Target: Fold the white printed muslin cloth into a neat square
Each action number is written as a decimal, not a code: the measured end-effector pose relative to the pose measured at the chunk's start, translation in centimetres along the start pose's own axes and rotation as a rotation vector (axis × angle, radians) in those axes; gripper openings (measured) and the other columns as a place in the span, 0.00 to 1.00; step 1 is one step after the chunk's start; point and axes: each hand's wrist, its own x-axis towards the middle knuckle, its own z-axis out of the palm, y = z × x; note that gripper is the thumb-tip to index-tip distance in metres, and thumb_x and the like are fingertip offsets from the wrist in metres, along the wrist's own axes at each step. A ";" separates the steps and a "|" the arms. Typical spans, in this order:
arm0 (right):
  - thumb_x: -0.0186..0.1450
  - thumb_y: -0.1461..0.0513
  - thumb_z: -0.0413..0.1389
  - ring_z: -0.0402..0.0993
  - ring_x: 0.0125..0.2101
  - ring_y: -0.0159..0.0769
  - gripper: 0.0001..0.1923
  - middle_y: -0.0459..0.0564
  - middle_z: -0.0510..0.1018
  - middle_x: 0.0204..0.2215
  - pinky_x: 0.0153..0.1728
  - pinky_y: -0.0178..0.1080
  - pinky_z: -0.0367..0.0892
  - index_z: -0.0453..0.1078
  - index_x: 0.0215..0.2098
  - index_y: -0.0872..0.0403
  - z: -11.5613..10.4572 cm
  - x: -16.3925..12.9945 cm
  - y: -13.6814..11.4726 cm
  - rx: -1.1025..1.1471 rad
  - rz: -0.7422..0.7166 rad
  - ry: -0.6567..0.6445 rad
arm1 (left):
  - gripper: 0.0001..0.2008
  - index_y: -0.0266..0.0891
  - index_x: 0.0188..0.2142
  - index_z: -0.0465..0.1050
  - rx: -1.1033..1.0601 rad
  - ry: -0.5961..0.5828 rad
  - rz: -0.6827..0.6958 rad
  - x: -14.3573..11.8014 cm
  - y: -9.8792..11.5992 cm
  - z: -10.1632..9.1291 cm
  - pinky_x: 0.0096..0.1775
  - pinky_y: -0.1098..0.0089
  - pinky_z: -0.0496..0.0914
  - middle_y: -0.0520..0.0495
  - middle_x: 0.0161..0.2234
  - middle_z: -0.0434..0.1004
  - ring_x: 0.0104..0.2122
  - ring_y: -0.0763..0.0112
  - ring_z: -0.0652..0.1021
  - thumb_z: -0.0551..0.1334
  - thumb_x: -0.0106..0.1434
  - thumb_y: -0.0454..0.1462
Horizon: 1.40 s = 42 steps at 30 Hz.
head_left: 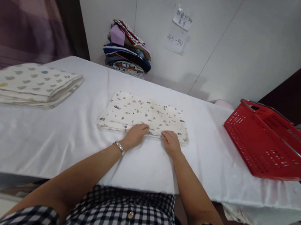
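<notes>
We see the thin folded cloth with tiny pictures [150, 112] in the middle of the table [205, 149], right in front of us. Our left hand [136, 133] and right hand [172, 143] rest on its near edge, with a gap between them. The fingers on each hand sit close together, but we cannot tell if they pinch the cloth or just press it. The white cover [71, 145] under it looks shiny, so a hard push could make the whole cloth slide. If one hand pulls more, the near edge could go crooked and the layers could slip. The red basket [275, 146] on the right is well apart from our hands, so a bump seems unlikely.
</notes>
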 end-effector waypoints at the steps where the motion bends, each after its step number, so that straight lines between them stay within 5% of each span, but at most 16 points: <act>1: 0.69 0.60 0.47 0.67 0.47 0.41 0.14 0.54 0.75 0.45 0.50 0.45 0.60 0.72 0.46 0.51 0.0 0.0 0.0 -0.001 0.003 -0.004 | 0.15 0.42 0.38 0.73 0.003 -0.004 0.007 0.0 0.0 0.0 0.46 0.60 0.67 0.44 0.48 0.72 0.47 0.62 0.72 0.52 0.60 0.26; 9: 0.68 0.62 0.47 0.66 0.46 0.42 0.13 0.56 0.75 0.45 0.50 0.46 0.60 0.71 0.46 0.53 -0.1 0.1 -0.2 0.013 -0.017 -0.007 | 0.09 0.42 0.41 0.73 -0.003 -0.006 0.084 0.1 0.1 0.3 0.49 0.58 0.66 0.43 0.50 0.70 0.50 0.60 0.70 0.56 0.64 0.37; 22: 0.67 0.67 0.47 0.67 0.47 0.41 0.10 0.55 0.74 0.47 0.48 0.46 0.64 0.70 0.39 0.53 0.5 0.1 -0.3 -0.012 -0.142 0.132 | 0.10 0.37 0.37 0.73 0.020 0.005 0.050 1.0 1.0 0.1 0.48 0.60 0.66 0.43 0.47 0.74 0.47 0.62 0.72 0.53 0.65 0.33; 42: 0.67 0.65 0.49 0.66 0.50 0.42 0.10 0.54 0.73 0.49 0.51 0.47 0.61 0.73 0.39 0.53 0.9 0.4 -0.6 -0.134 -0.146 0.083 | 0.09 0.37 0.38 0.72 0.010 0.067 0.068 0.8 0.4 0.9 0.46 0.62 0.66 0.44 0.46 0.74 0.46 0.64 0.72 0.53 0.66 0.33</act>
